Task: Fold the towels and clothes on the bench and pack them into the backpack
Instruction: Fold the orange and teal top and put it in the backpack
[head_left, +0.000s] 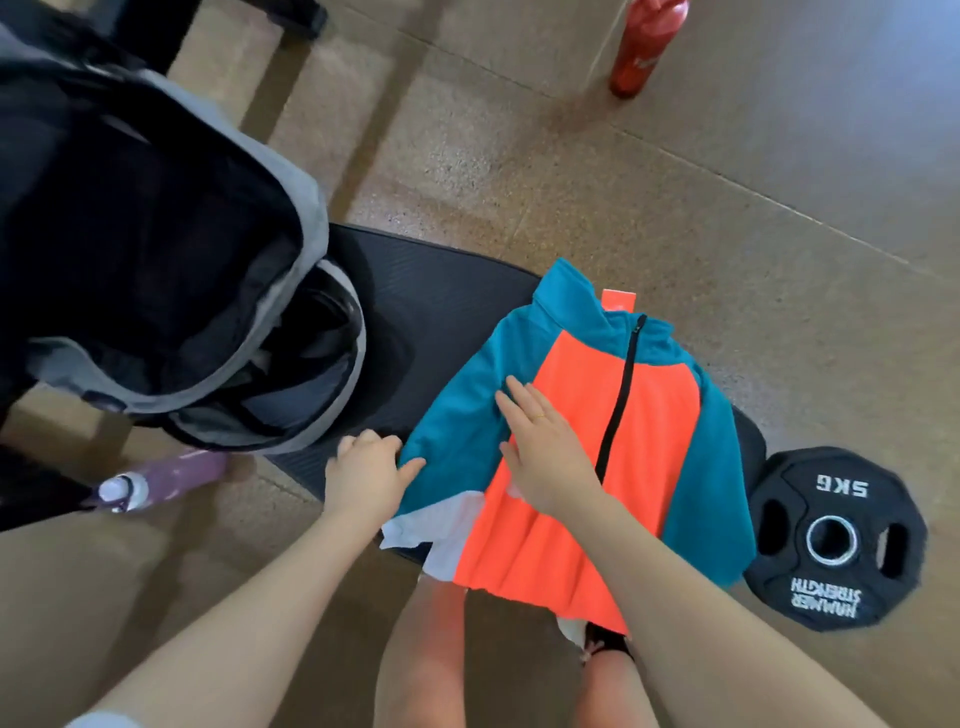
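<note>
So the teal and orange zip-neck jacket (597, 415) is lying spread out front-up on the black padded tabletop (441, 312), with its hem hanging off the near edge toward the person's knees. The right hand (545, 452) lies flat on the chest, fingers straight, pressing the fabric down just beside the black zipper. The left hand (369, 467) has its fingers curled around the edge of the teal sleeve on that side, looks like it's about to fold it inward. There's some white cloth (441, 530) peeking out from under the jacket, can't tell if it's a towel or a shirt. The big black and grey backpack (182, 286) sits open at the left end of the tabletop, just beside the jacket. My worry: that slick-looking fabric with so much hanging over the edge could slide right off onto the floor once the right hand lifts. The white piece underneath could also get dragged along and bunch up in the fold. And the black 5 kg weight plate (836, 538) sits right where a falling sleeve would land.
</note>
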